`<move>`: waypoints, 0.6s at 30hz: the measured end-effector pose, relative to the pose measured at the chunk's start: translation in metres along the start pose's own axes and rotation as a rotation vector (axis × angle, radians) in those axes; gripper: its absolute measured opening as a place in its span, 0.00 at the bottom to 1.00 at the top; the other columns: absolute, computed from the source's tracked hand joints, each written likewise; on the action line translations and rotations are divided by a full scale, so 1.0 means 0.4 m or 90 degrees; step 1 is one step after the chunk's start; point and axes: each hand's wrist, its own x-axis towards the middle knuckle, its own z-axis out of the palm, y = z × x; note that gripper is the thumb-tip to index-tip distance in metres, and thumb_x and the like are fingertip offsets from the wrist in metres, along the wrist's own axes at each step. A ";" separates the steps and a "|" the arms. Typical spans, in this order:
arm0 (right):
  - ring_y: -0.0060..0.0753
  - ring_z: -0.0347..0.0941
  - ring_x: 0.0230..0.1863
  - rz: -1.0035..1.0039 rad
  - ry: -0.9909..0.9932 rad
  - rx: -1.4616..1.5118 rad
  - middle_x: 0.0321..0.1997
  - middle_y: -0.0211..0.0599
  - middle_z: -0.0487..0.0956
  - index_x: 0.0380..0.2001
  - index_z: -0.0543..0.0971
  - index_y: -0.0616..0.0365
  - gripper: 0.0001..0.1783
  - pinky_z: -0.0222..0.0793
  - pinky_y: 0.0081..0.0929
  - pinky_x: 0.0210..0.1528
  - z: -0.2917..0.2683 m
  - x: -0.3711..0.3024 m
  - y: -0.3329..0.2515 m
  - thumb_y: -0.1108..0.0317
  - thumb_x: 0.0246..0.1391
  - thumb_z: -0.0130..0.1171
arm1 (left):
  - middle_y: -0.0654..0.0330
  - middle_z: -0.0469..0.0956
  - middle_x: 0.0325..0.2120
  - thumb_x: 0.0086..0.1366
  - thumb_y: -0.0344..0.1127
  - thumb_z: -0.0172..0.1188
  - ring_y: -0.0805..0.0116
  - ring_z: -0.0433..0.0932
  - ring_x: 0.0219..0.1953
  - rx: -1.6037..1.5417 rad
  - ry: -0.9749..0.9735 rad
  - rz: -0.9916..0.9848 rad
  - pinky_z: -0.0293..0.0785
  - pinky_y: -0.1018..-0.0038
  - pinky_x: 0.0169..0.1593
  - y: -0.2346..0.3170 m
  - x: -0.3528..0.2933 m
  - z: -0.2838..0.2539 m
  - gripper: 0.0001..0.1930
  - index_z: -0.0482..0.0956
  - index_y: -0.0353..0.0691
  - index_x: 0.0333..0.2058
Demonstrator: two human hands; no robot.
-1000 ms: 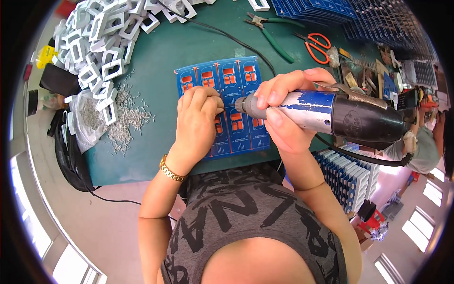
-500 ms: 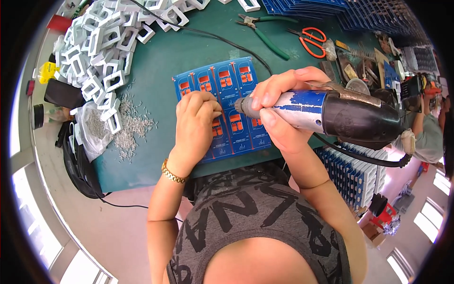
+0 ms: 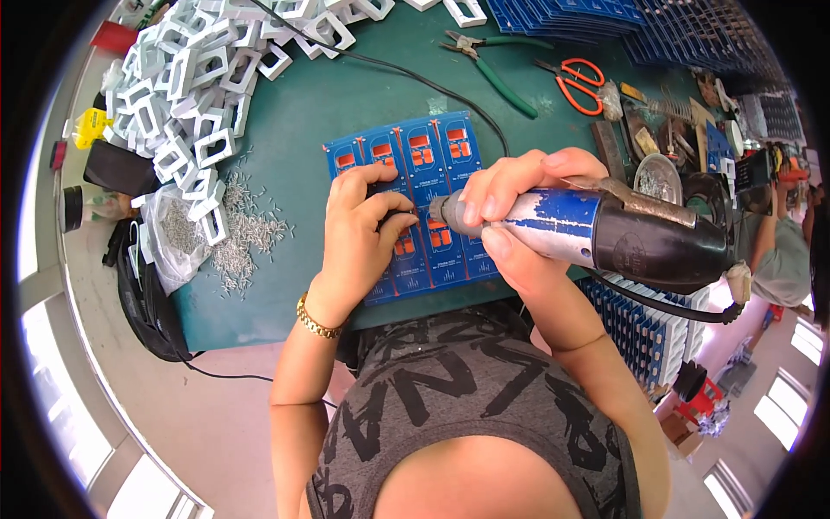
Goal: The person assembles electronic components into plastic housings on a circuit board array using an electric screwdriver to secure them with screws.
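Note:
A blue panel of joined boards with orange-edged cutouts [image 3: 437,269] lies on the green tabletop in front of me. My right hand [image 3: 508,183] is wrapped round the silver-and-blue front barrel of an electric screwdriver [image 3: 661,229]. The tool lies almost level, its black rear end to the right and its nose over the middle of the panel. My left hand [image 3: 353,232] rests over the panel's left part. Its thumb and forefinger are pinched together close to the tool's nose; whatever is between them is too small or hidden to make out.
White rectangular frames [image 3: 186,73] are heaped at the far left, with loose small screws [image 3: 242,233] and a plastic bag [image 3: 170,233] nearby. Green-handled pliers [image 3: 497,82] and orange-handled scissors [image 3: 581,85] lie at the back. More blue panels [image 3: 683,30] stand at the far right.
The tool's nose has dropped slightly toward me over the panel. My left fingers have spread a little, with thumb and forefinger now nearer the nose. The whole view has shifted slightly.

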 end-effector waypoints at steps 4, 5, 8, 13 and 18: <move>0.35 0.73 0.34 0.027 -0.008 0.024 0.34 0.35 0.73 0.58 0.59 0.45 0.37 0.72 0.38 0.41 0.000 -0.001 -0.001 0.79 0.48 0.63 | 0.59 0.77 0.41 0.44 0.26 0.70 0.57 0.73 0.47 0.008 -0.005 0.025 0.69 0.63 0.50 -0.005 0.001 -0.001 0.08 0.82 0.39 0.26; 0.35 0.73 0.34 0.026 -0.014 0.035 0.34 0.35 0.73 0.58 0.59 0.44 0.37 0.72 0.38 0.41 0.000 -0.001 0.002 0.79 0.48 0.63 | 0.59 0.78 0.42 0.44 0.26 0.70 0.57 0.73 0.47 0.010 -0.005 0.034 0.70 0.63 0.50 -0.006 0.001 -0.001 0.08 0.82 0.39 0.25; 0.34 0.76 0.34 0.006 0.013 0.068 0.33 0.38 0.75 0.55 0.58 0.52 0.35 0.76 0.36 0.41 0.006 0.001 0.009 0.83 0.46 0.62 | 0.60 0.78 0.41 0.43 0.26 0.70 0.58 0.73 0.47 0.005 0.001 0.044 0.70 0.64 0.50 -0.008 0.003 0.001 0.08 0.82 0.39 0.25; 0.34 0.75 0.34 0.007 0.005 0.056 0.32 0.38 0.75 0.55 0.59 0.52 0.35 0.76 0.35 0.41 0.019 0.009 0.014 0.84 0.46 0.61 | 0.61 0.79 0.41 0.43 0.26 0.70 0.58 0.73 0.48 -0.012 0.010 0.040 0.70 0.63 0.50 -0.016 0.000 0.002 0.07 0.82 0.39 0.25; 0.34 0.76 0.34 0.029 -0.032 -0.002 0.33 0.38 0.75 0.56 0.59 0.52 0.35 0.76 0.35 0.41 0.041 0.020 0.004 0.85 0.46 0.59 | 0.60 0.78 0.43 0.43 0.27 0.70 0.57 0.73 0.51 -0.016 0.010 0.052 0.69 0.61 0.53 -0.027 -0.009 -0.006 0.08 0.82 0.40 0.26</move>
